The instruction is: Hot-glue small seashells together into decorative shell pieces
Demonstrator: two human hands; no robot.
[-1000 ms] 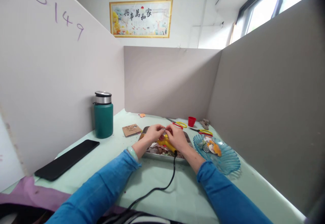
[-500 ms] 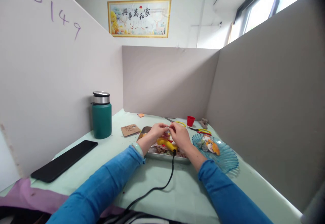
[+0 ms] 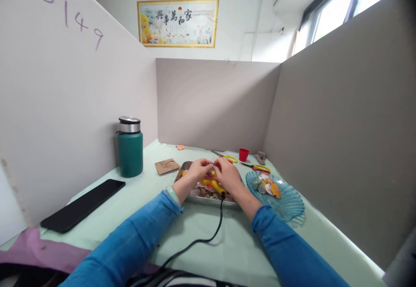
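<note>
My left hand [image 3: 199,171] and my right hand [image 3: 225,175] meet above a metal tray [image 3: 208,201], fingertips pinched together. Something small and pale is between them, too small to name. Under the hands, a yellow-handled corded tool [image 3: 212,185] lies in the tray among mixed bits that look like dried flowers or scraps. Its black cord [image 3: 212,236] runs down toward me. To the right of my right hand, a blue glass plate [image 3: 290,202] bears a cluster of orange, white and green pieces [image 3: 268,186].
A green bottle [image 3: 130,152] and a black phone [image 3: 82,204] are on the left. Near the tray lies a brown card [image 3: 167,166]. Behind are two yellow-handled scissors or pliers [image 3: 260,168], a red cup [image 3: 244,154] and an orange piece [image 3: 180,147]. Grey partitions [image 3: 217,105] enclose the table.
Both hands have shifted slightly left and down, still pinched close together. The tray and the other objects stay where they were.
</note>
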